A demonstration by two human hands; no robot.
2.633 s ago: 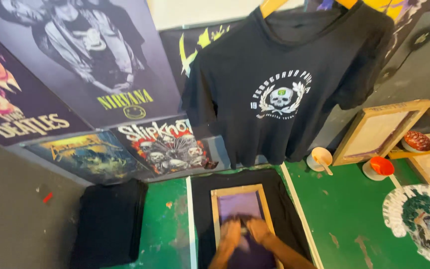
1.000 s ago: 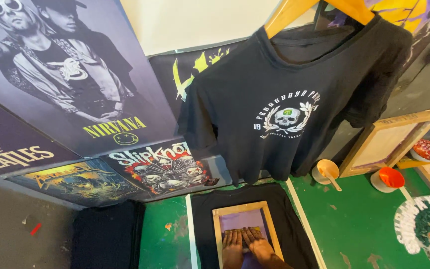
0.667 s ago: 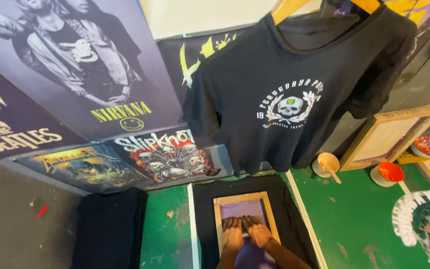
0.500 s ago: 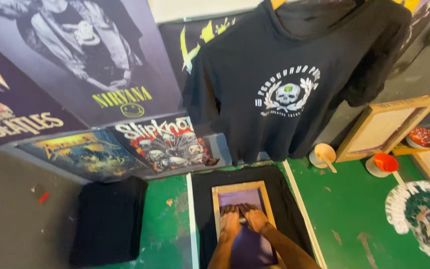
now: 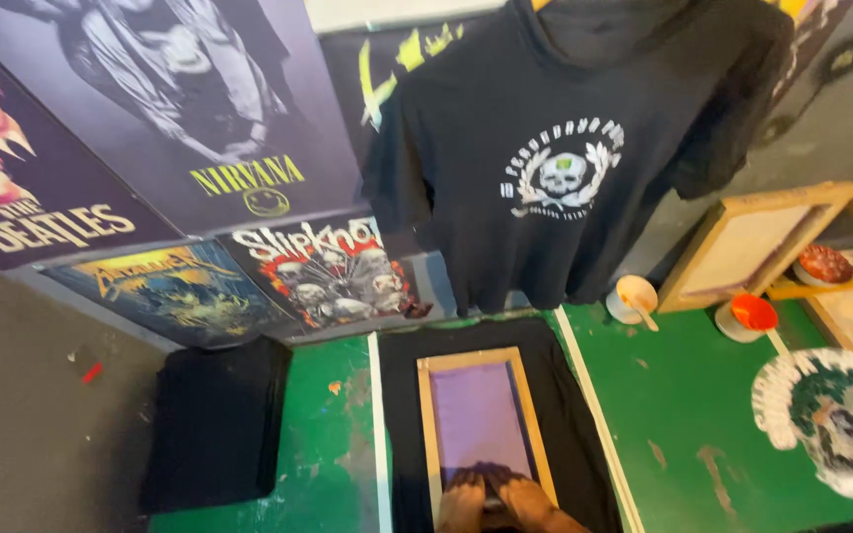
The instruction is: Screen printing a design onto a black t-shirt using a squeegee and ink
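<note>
Two hands work at the lower edge of the head view: the left hand (image 5: 463,498) and the right hand (image 5: 525,496) lie side by side, fingers pointing away from the person, pressed onto something at the near end of the purple mesh; whether they grip a tool there or only press flat cannot be told, since the object under them is hidden. The wooden-framed printing screen (image 5: 482,419) lies flat on a black garment (image 5: 402,424) spread over the green bench (image 5: 703,415). Compared with half a second ago, the hands sit lower on the mesh, nearer the person, and more purple surface shows beyond the fingertips; judged from this, a stroke along the screen toward the near end is close to complete. A folded black cloth stack (image 5: 217,419) lies on the left of the bench. A black printed shirt (image 5: 565,148) with a skull emblem hangs above. Near the wall stand a second, leaning wooden screen frame (image 5: 752,242), a small cup (image 5: 634,296) with a stick and an orange-filled pot (image 5: 747,316). Band posters (image 5: 170,168) cover the left wall.
</note>
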